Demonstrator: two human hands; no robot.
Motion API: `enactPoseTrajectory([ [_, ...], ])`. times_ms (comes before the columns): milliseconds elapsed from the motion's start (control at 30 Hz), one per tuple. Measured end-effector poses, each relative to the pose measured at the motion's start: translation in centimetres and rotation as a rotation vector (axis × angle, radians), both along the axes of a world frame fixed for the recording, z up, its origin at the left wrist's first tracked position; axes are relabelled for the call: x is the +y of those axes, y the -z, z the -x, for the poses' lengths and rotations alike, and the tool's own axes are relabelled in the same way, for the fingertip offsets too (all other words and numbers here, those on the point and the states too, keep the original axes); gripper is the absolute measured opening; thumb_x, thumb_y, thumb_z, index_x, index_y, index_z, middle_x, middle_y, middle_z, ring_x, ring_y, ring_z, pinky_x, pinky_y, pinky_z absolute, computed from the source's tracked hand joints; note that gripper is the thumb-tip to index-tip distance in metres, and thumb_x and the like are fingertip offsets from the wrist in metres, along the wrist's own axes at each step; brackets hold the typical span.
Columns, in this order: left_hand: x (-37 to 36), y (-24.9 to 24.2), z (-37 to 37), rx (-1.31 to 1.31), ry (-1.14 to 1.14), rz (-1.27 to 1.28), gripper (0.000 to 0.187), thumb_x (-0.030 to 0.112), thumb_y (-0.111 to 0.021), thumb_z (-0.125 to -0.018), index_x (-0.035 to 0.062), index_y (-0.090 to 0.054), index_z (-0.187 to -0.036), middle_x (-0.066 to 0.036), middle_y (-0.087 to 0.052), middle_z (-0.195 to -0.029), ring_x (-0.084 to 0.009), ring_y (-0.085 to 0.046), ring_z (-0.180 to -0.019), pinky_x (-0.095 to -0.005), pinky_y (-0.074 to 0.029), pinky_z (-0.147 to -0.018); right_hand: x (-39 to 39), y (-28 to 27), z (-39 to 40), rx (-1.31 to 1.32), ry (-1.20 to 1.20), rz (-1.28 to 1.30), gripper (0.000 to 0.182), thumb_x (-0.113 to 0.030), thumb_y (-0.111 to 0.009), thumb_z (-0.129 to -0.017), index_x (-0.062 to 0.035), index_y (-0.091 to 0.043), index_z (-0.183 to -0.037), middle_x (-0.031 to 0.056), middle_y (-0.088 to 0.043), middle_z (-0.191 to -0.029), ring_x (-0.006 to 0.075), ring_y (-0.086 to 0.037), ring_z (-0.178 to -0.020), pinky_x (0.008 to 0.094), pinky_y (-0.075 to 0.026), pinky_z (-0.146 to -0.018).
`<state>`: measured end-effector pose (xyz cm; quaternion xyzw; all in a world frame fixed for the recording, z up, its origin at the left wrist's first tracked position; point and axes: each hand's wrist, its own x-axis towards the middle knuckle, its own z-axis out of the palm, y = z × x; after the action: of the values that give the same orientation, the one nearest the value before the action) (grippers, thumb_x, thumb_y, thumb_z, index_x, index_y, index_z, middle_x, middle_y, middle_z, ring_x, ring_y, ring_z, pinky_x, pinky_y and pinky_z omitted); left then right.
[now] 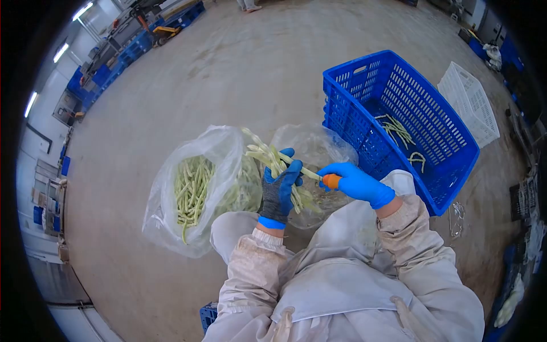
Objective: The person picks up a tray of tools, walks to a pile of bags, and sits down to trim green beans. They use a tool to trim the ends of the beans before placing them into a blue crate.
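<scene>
L hand grips long, thin beans; R hand, orange hndl.

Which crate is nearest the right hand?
The big blue crate, just beyond the right hand. It has a few bean pods on its floor; the white crate stands on its far side.

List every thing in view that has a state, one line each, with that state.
Left hand: closed around beans.
Right hand: closed on orange handle.
Left bag: open, well filled with beans.
Right bag: crumpled; contents unclear.
Blue crate: upright, open-topped, few beans inside.
White crate: upright; inside partly hidden.
Lights: on.
</scene>
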<state>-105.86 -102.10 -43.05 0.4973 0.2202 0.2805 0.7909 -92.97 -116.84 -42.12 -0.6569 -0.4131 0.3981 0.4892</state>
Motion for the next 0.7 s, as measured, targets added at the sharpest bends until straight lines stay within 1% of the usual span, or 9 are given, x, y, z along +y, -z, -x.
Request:
enactPoseTrajectory([
  [167,-0.1,-0.5,0.0,0.03,0.0,-0.026,0.039,0.007,-0.065,-0.08,-0.002,-0.051,-0.115,-0.005,-0.057,-0.085,-0.012,-0.055,-0.066,-0.0237,-0.045,-0.058,1.0,1.1,0.7,-0.098,0.032,0.046,0.025,-0.006,-0.05,-0.081,-0.0015,-0.062,-0.102,0.0108,-0.065,-0.086,0.0187,-0.06,-0.077,0.0322,-0.047,-0.07],
  [333,-0.1,0.2,0.0,0.028,0.003,0.009,0.044,0.008,-0.066,-0.08,-0.0007,-0.049,-0.12,-0.005,-0.057,-0.089,-0.0119,-0.057,-0.071,-0.0246,-0.049,-0.06,0.9,0.1,2.0,-0.459,0.092,0.021,0.02,-0.008,-0.05,-0.082,-0.002,-0.061,-0.098,0.0184,-0.062,-0.088,0.0337,-0.06,-0.079,0.0385,-0.047,-0.071],
  [433,0.5,1.0,0.1,-0.03,0.106,0.11,0.044,0.01,-0.061,-0.082,-0.002,-0.047,-0.123,-0.006,-0.057,-0.088,-0.0144,-0.058,-0.073,-0.0274,-0.05,-0.064,0.7,0.2,2.3,-0.436,0.039,-0.124,0.017,-0.007,-0.051,-0.082,-0.0029,-0.061,-0.095,0.0174,-0.061,-0.089,0.0361,-0.059,-0.081,0.0402,-0.047,-0.071],
  [467,0.6,1.2,0.2,-0.029,0.101,0.111,0.044,0.01,-0.061,-0.082,-0.002,-0.047,-0.123,-0.006,-0.057,-0.088,-0.0144,-0.058,-0.073,-0.0274,-0.05,-0.064,0.7,0.0,2.4,-0.435,0.034,-0.124,0.017,-0.007,-0.051,-0.082,-0.0029,-0.061,-0.095,0.0174,-0.061,-0.089,0.0361,-0.059,-0.081,0.0402,-0.047,-0.071],
  [533,0.7,0.9,0.5,0.011,0.296,0.396,0.046,0.013,-0.054,-0.084,-0.0016,-0.045,-0.126,-0.008,-0.06,-0.087,-0.0136,-0.057,-0.069,-0.0254,-0.046,-0.061,0.7,-1.0,2.6,-0.507,-0.178,-0.222,0.016,-0.008,-0.053,-0.081,-0.003,-0.06,-0.095,0.0168,-0.06,-0.091,0.0354,-0.058,-0.083,0.0402,-0.047,-0.072],
  [567,0.8,0.8,0.6,0.012,0.297,0.395,0.046,0.013,-0.054,-0.084,-0.0016,-0.045,-0.126,-0.008,-0.06,-0.087,-0.0136,-0.057,-0.069,-0.0254,-0.046,-0.061,0.8,-1.3,2.4,-0.507,-0.177,-0.223,0.016,-0.008,-0.053,-0.081,-0.003,-0.06,-0.095,0.0168,-0.06,-0.091,0.0354,-0.058,-0.083,0.0402,-0.047,-0.072],
  [633,1.1,0.7,1.0,0.061,0.436,0.315,0.052,0.015,-0.052,-0.082,-0.0008,-0.042,-0.13,-0.006,-0.058,-0.083,-0.0134,-0.055,-0.071,-0.0248,-0.045,-0.062,0.9,-1.7,1.4,-0.798,-0.075,-0.307,0.017,-0.006,-0.053,-0.081,-0.003,-0.06,-0.096,0.0173,-0.059,-0.09,0.0337,-0.058,-0.083,0.0385,-0.047,-0.072],
  [667,1.2,0.4,1.3,0.021,0.511,0.344,0.057,0.015,-0.053,-0.079,0.0001,-0.04,-0.132,-0.004,-0.055,-0.079,-0.013,-0.053,-0.071,-0.0236,-0.044,-0.062,0.8,-1.7,0.6,-0.798,-0.075,-0.306,0.017,-0.006,-0.053,-0.081,-0.003,-0.06,-0.096,0.0173,-0.059,-0.09,0.0337,-0.058,-0.083,0.0385,-0.047,-0.072],
  [700,1.5,0.6,1.5,0.019,0.511,0.342,0.057,0.015,-0.053,-0.079,0.0001,-0.04,-0.132,-0.004,-0.055,-0.079,-0.013,-0.053,-0.071,-0.0236,-0.044,-0.062,0.6,-1.7,-0.4,-0.757,0.119,-0.342,0.016,-0.006,-0.052,-0.082,-0.0024,-0.06,-0.096,0.0153,-0.059,-0.088,0.0306,-0.058,-0.081,0.0369,-0.047,-0.072],
])
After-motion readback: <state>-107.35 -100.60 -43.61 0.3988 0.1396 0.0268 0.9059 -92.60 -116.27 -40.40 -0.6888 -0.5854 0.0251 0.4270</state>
